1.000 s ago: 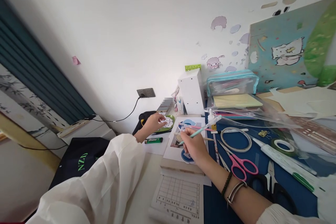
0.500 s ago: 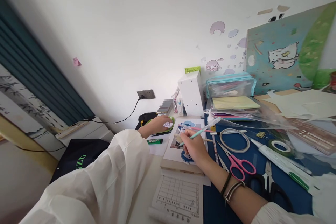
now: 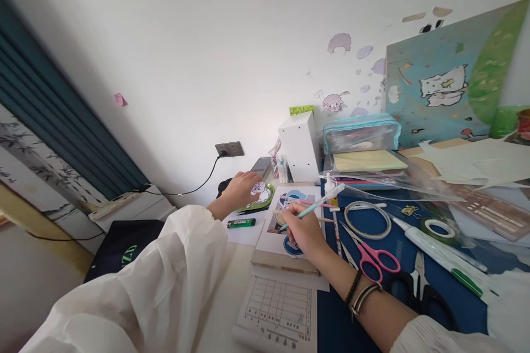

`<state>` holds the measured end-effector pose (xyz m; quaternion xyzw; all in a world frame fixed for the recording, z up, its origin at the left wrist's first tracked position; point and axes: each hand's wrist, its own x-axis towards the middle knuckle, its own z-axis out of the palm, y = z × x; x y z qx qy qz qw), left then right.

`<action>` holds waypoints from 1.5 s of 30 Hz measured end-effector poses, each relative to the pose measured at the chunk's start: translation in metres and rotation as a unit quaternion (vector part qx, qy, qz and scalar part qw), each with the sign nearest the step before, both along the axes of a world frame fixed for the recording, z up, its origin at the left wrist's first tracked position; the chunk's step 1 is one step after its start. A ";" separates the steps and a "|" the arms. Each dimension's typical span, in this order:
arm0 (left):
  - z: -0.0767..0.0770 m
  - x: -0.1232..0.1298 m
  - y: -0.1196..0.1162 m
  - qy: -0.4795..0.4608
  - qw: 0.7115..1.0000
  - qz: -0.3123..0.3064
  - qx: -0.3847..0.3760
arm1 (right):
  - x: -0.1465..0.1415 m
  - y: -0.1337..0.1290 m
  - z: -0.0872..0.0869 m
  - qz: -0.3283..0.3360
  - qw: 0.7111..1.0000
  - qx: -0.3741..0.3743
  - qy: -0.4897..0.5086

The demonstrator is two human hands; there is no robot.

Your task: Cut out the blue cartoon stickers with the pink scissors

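Observation:
My right hand (image 3: pixel 304 229) is closed around a slim teal pen (image 3: pixel 312 208) with a clear upper end. Its tip points down and left, over a white sheet with blue cartoon pictures (image 3: pixel 293 245). This sheet lies on a thick book or box (image 3: pixel 285 262). Beyond it on the left, my left hand (image 3: pixel 240 190) reaches out with fingers stretched, nothing visible in them. Right beside those fingers lies a green rounded item with a white cartoon figure (image 3: pixel 263 193); I cannot tell if they touch. A green lighter (image 3: pixel 240 223) lies just nearer.
To the right lie pink scissors (image 3: pixel 376 259), black scissors (image 3: pixel 422 287), a coiled ring (image 3: pixel 368 220), green tape (image 3: pixel 439 229) and a white-green tool (image 3: pixel 443 256). Behind stand a white box (image 3: pixel 300 146) and a clear pencil case (image 3: pixel 360 135). A printed form (image 3: pixel 279 306) lies in front.
My left hand has shifted left, uncovering more of the green cartoon item and the lighter. My right hand keeps its hold on the pen, nearly unmoved. The view has shifted slightly.

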<state>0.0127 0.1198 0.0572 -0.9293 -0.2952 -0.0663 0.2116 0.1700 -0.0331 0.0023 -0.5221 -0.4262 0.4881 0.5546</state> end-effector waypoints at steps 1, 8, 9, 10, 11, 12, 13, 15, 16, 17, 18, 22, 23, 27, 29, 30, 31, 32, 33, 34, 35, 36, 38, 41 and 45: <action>0.001 -0.002 -0.004 -0.005 1.000 -0.001 0.010 | 0.000 0.000 0.000 0.001 1.000 0.002 0.002; 0.000 -0.013 -0.030 -0.044 0.997 -0.025 0.057 | 0.001 0.000 -0.003 -0.003 1.000 0.019 0.012; 0.000 -0.014 -0.034 -0.049 0.997 -0.032 0.060 | 0.002 0.000 -0.004 -0.002 1.000 0.020 0.013; 0.000 -0.014 -0.037 -0.053 0.996 -0.039 0.062 | 0.002 0.000 -0.005 -0.002 1.000 0.020 0.013; 0.000 -0.013 -0.040 -0.057 0.995 -0.045 0.063 | 0.002 0.000 -0.005 -0.001 1.000 0.021 0.014; 0.000 -0.013 -0.044 -0.061 0.995 -0.052 0.064 | 0.002 0.001 -0.006 -0.002 1.000 0.023 0.016; 0.001 -0.012 -0.047 -0.066 0.994 -0.057 0.063 | 0.002 0.001 -0.006 -0.003 1.000 0.025 0.017; 0.002 -0.010 -0.052 -0.078 0.993 -0.067 0.061 | 0.002 0.000 -0.007 -0.006 0.999 0.031 0.019; 0.002 -0.009 -0.055 -0.085 0.992 -0.070 0.059 | 0.002 0.000 -0.007 -0.007 0.999 0.035 0.020; 0.002 -0.008 -0.057 -0.093 0.991 -0.073 0.056 | 0.002 0.000 -0.008 -0.008 0.999 0.037 0.021; 0.002 -0.007 -0.058 -0.102 0.991 -0.075 0.052 | 0.002 0.000 -0.008 -0.008 0.999 0.040 0.021; 0.001 -0.006 -0.061 -0.148 0.986 -0.066 0.028 | 0.004 0.002 -0.012 0.002 0.999 0.043 0.022; 0.001 -0.006 -0.061 -0.158 0.985 -0.060 0.021 | 0.005 0.003 -0.013 0.010 0.999 0.043 0.022; 0.001 -0.011 -0.059 -0.181 0.983 -0.035 -0.007 | 0.010 0.005 -0.016 0.041 0.998 0.048 0.026; 0.001 -0.015 -0.058 -0.187 0.982 -0.025 -0.019 | 0.011 0.005 -0.017 0.048 0.997 0.052 0.030; 0.000 -0.017 -0.057 -0.191 0.981 -0.022 -0.023 | 0.012 0.005 -0.017 0.050 0.997 0.054 0.031; 0.000 -0.019 -0.057 -0.194 0.980 -0.020 -0.026 | 0.012 0.005 -0.017 0.052 0.997 0.056 0.031; 0.000 -0.021 -0.056 -0.198 0.980 -0.018 -0.029 | 0.012 0.005 -0.018 0.052 0.997 0.057 0.031; -0.001 -0.022 -0.056 -0.201 0.979 -0.016 -0.030 | 0.012 0.006 -0.018 0.052 0.997 0.058 0.029; -0.001 -0.023 -0.056 -0.203 0.979 -0.015 -0.031 | 0.012 0.006 -0.019 0.052 0.997 0.058 0.027; -0.002 -0.023 -0.056 -0.204 0.978 -0.014 -0.032 | 0.012 0.007 -0.020 0.051 0.997 0.058 0.025; -0.003 -0.024 -0.056 -0.204 0.978 -0.013 -0.033 | 0.012 0.007 -0.021 0.050 0.997 0.057 0.024; -0.005 -0.024 -0.056 -0.204 0.978 -0.012 -0.035 | 0.011 0.008 -0.022 0.046 0.997 0.057 0.021; -0.007 -0.025 -0.057 -0.202 0.979 -0.011 -0.033 | 0.009 0.010 -0.025 0.036 0.997 0.059 0.020; -0.007 -0.026 -0.056 -0.198 0.980 -0.012 -0.030 | 0.007 0.011 -0.026 0.028 0.997 0.063 0.021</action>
